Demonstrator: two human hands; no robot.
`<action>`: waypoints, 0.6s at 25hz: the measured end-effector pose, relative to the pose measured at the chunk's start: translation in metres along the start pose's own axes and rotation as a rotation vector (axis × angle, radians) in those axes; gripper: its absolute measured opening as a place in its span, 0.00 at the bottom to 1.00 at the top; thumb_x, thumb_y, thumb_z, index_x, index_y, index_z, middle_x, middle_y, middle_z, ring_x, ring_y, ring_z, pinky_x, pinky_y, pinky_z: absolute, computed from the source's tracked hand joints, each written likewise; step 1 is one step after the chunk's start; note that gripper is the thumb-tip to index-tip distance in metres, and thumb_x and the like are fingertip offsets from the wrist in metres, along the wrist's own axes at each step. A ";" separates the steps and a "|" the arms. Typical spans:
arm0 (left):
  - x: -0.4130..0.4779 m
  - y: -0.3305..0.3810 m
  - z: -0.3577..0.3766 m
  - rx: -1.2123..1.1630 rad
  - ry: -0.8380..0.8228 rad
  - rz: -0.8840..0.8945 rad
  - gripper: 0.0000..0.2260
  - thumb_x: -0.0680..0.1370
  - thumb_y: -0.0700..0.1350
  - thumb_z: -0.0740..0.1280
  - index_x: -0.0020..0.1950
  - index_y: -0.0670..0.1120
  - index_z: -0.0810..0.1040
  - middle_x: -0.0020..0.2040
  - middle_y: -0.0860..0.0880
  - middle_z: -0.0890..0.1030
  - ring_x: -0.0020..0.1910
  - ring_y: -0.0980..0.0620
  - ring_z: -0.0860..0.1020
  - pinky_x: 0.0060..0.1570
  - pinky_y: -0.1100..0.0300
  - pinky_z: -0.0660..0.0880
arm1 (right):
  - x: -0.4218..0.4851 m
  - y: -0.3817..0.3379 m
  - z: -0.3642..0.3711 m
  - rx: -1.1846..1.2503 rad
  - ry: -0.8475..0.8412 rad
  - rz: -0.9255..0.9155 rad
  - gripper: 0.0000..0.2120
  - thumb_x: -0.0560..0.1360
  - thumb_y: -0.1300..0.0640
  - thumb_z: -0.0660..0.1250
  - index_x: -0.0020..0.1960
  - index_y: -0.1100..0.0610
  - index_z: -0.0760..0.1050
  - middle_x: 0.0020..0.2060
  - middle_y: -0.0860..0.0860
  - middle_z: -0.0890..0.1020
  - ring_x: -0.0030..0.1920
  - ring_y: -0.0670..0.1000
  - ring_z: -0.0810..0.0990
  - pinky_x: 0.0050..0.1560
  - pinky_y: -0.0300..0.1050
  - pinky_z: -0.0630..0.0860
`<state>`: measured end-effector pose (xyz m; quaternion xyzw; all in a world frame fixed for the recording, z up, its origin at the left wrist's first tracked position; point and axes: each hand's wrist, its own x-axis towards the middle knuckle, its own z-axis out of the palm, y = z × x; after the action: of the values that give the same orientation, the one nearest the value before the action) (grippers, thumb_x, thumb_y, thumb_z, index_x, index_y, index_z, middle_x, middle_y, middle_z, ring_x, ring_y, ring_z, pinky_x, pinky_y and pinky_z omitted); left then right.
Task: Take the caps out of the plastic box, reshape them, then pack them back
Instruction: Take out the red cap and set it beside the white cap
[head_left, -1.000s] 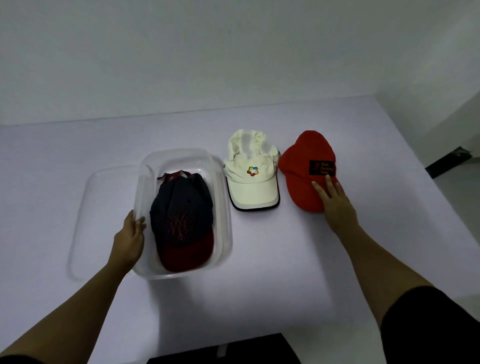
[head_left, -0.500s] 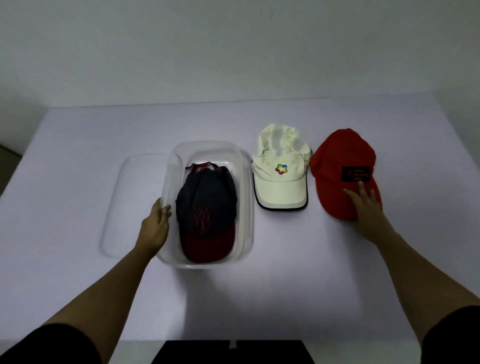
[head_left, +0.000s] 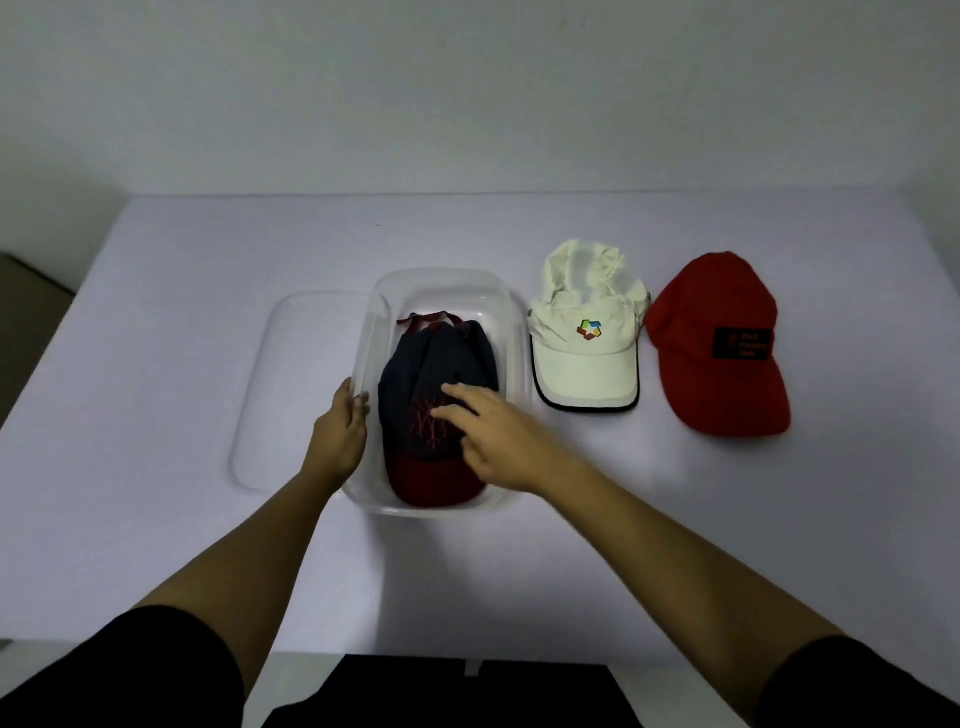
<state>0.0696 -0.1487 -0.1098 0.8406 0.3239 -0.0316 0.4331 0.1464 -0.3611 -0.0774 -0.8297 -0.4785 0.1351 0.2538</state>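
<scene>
A clear plastic box stands mid-table with a navy cap with a dark red brim lying inside it. My left hand grips the box's left wall, thumb over the rim. My right hand hovers over the navy cap, fingers spread and touching its crown, holding nothing. Right of the box a cream cap with a coloured logo lies flat on the table. Further right lies a red cap with a black patch.
The box's clear lid lies flat on the table just left of the box. The white table meets a pale wall at the back. Its front edge runs near my forearms, with a dark gap below.
My right hand has left the red cap's brim and crossed leftward to the navy cap in the box. My left hand stays on the box wall.
</scene>
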 end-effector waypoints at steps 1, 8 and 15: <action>0.001 0.001 0.001 0.001 -0.008 0.001 0.21 0.83 0.50 0.49 0.75 0.45 0.57 0.69 0.41 0.72 0.66 0.39 0.72 0.68 0.46 0.67 | 0.006 -0.008 0.008 -0.025 -0.117 0.077 0.30 0.73 0.59 0.65 0.73 0.57 0.60 0.75 0.61 0.57 0.74 0.61 0.58 0.71 0.54 0.64; 0.001 -0.002 -0.001 0.003 -0.011 -0.014 0.22 0.83 0.49 0.49 0.76 0.43 0.57 0.70 0.41 0.72 0.67 0.40 0.72 0.68 0.48 0.67 | 0.029 -0.008 0.037 -0.297 -0.473 0.264 0.56 0.61 0.45 0.77 0.76 0.52 0.44 0.75 0.64 0.48 0.75 0.62 0.52 0.74 0.58 0.48; 0.001 0.001 -0.002 0.029 -0.020 -0.002 0.22 0.83 0.49 0.50 0.75 0.43 0.57 0.70 0.39 0.71 0.66 0.37 0.71 0.66 0.47 0.68 | 0.042 -0.013 0.045 -0.408 -0.580 0.363 0.62 0.64 0.56 0.77 0.73 0.51 0.28 0.75 0.65 0.40 0.76 0.62 0.43 0.68 0.71 0.54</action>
<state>0.0702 -0.1466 -0.1082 0.8460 0.3199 -0.0452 0.4243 0.1376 -0.3063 -0.1070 -0.8615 -0.3929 0.3087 -0.0900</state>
